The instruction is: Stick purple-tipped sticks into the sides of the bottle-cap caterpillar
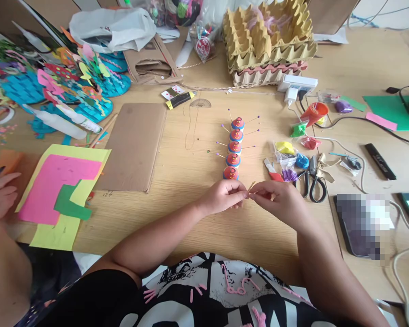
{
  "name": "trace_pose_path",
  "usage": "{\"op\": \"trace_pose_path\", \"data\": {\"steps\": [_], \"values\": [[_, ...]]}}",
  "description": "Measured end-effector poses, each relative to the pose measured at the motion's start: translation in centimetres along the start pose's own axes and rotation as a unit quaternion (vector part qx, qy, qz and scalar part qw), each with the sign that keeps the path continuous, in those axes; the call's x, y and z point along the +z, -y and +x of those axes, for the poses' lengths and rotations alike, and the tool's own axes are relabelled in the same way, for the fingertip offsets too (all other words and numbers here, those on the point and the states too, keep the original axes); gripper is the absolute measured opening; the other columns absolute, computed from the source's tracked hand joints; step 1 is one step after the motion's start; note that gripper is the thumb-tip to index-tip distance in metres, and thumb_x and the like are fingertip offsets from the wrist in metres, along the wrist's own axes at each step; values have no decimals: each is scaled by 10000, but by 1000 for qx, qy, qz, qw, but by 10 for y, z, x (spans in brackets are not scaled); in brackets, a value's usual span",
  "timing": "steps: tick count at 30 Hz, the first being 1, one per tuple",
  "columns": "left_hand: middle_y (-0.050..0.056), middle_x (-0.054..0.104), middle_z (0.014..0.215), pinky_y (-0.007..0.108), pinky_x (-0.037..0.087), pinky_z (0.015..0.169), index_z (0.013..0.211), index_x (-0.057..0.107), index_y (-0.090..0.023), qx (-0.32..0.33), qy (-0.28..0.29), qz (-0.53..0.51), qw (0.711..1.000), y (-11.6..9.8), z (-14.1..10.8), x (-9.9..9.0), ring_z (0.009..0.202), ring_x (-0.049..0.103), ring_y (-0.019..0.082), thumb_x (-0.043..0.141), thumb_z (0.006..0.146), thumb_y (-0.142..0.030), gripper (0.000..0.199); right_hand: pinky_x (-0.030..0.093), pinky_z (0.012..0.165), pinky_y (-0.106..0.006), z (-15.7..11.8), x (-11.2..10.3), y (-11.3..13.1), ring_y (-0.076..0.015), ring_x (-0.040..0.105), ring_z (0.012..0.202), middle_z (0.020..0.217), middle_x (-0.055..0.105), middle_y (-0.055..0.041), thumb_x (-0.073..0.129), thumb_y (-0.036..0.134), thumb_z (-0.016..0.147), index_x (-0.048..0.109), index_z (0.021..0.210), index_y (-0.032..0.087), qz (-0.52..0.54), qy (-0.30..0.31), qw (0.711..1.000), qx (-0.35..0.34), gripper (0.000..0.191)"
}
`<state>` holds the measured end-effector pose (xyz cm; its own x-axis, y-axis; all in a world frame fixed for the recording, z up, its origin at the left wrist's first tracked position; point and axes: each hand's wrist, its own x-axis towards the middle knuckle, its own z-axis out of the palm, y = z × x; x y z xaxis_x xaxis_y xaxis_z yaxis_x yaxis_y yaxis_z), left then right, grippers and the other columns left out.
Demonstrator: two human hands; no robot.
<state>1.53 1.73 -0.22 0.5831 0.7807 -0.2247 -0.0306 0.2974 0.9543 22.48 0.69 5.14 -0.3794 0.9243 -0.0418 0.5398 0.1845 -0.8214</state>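
Note:
My left hand (229,196) and my right hand (278,199) meet fingertip to fingertip near the front of the table. Both are closed in a pinch around a thin yellowish stick (251,185), whose upper end pokes out between them; its lower end is hidden by my fingers. Just beyond my left hand, a row of several small red and blue clay figures (234,147) runs away from me. Most have thin sticks with purple ball tips (258,130) at their sides. The nearest figure (231,173) shows no side sticks and sits close to my left knuckles.
Scissors (312,179), bagged clay (285,147) and an orange cup (316,112) lie to the right, with a phone (357,227) nearer. Cardboard (132,145) and coloured paper (63,190) lie left, beside another person's hand (2,195). Egg trays (269,45) stand behind.

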Motion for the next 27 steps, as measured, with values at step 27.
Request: {"op": "trace_pose_path", "data": {"steps": [27], "values": [[28, 694, 694, 215, 479, 591, 789, 634, -134, -22, 15, -58, 998, -8, -3, -3, 618, 629, 93, 703, 885, -448, 336, 532, 691, -284, 7, 36, -35, -135, 628, 693, 754, 689, -10, 871, 419, 779, 733, 805, 217, 443, -12, 893, 85, 246]]}}
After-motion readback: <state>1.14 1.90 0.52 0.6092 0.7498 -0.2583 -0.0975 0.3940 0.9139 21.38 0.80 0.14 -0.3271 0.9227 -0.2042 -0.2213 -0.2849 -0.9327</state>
